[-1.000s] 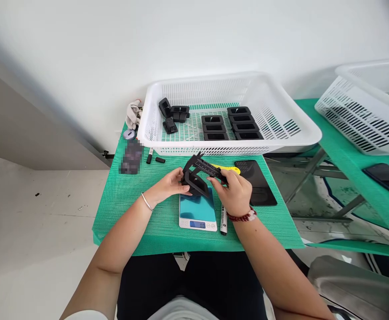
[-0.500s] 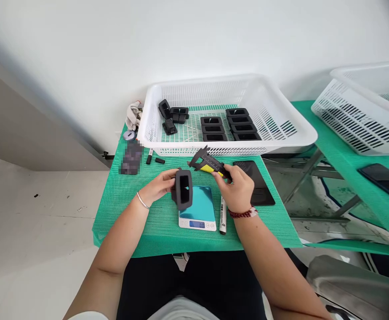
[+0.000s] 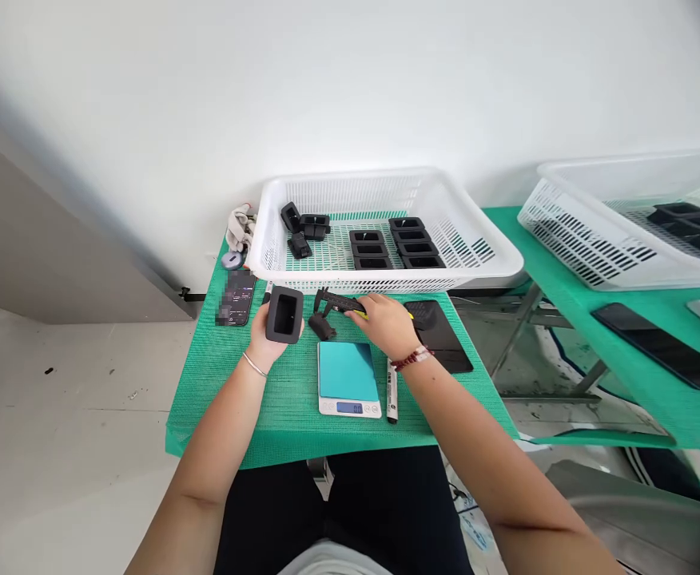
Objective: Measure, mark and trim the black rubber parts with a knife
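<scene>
My left hand (image 3: pixel 263 339) grips a black rectangular hollow part (image 3: pixel 284 315), its open face turned up toward me. A black caliper (image 3: pixel 344 303) with a yellow patch is in my right hand (image 3: pixel 389 323), its jaws pointing left. Just below the jaws is a small dark piece (image 3: pixel 322 326) whose kind I cannot make out. Nearer me lies a digital scale (image 3: pixel 348 371) with a blue-green plate and a lit display. A white marker (image 3: pixel 391 391) rests beside the scale, under my right wrist.
Behind my hands, a white basket (image 3: pixel 487 254) holds several black parts (image 3: pixel 369 249). A phone (image 3: pixel 239 297) and a pale glove (image 3: pixel 240 228) lie at the left. At the right are a dark tablet-like slab (image 3: pixel 446 343), another basket (image 3: pixel 559 231) and a black phone-like slab (image 3: pixel 662 343).
My left hand has moved left and up with the black part, tilting its opening upward. The caliper has moved left and lower, away from over the scale's right side. The view has shifted.
</scene>
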Demonstrator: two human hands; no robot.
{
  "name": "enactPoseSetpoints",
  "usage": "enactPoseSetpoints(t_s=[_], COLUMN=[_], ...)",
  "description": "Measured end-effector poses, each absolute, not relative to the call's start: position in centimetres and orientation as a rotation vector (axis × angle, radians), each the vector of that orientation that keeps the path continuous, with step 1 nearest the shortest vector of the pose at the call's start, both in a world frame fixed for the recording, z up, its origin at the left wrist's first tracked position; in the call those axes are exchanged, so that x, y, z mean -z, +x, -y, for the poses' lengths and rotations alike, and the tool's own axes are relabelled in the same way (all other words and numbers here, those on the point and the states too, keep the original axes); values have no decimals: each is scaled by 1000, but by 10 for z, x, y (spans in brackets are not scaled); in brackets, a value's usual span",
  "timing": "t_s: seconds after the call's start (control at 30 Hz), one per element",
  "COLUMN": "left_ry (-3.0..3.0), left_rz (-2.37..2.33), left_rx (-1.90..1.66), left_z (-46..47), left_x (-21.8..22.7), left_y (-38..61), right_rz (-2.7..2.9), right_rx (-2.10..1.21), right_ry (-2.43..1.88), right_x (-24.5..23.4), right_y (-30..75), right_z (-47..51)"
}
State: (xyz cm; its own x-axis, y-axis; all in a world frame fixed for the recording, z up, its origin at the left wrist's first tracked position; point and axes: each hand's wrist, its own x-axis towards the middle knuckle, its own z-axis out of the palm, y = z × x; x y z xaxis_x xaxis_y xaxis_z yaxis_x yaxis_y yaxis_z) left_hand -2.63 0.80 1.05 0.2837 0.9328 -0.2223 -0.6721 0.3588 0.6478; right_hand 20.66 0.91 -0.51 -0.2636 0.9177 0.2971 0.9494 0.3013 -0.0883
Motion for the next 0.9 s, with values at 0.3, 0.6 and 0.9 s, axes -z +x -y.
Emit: enactPoseSetpoints(t_s=[0.3, 0.6, 0.9], left_ry=[615, 651, 627], left_rz=[-566, -531, -561], left_rx=[-1140, -1151, -1169], left_z=[-12, -15, -15], left_x=[-6, 0, -3], left_y=[-29, -31, -29], right_rz=[2382, 2853, 2839], right_rx=[166, -207, -564], right_ry=[-1642, -1203, -1069], right_x=[-13, -17, -21], right_y=[192, 163, 154], right_z=[-5, -15, -22])
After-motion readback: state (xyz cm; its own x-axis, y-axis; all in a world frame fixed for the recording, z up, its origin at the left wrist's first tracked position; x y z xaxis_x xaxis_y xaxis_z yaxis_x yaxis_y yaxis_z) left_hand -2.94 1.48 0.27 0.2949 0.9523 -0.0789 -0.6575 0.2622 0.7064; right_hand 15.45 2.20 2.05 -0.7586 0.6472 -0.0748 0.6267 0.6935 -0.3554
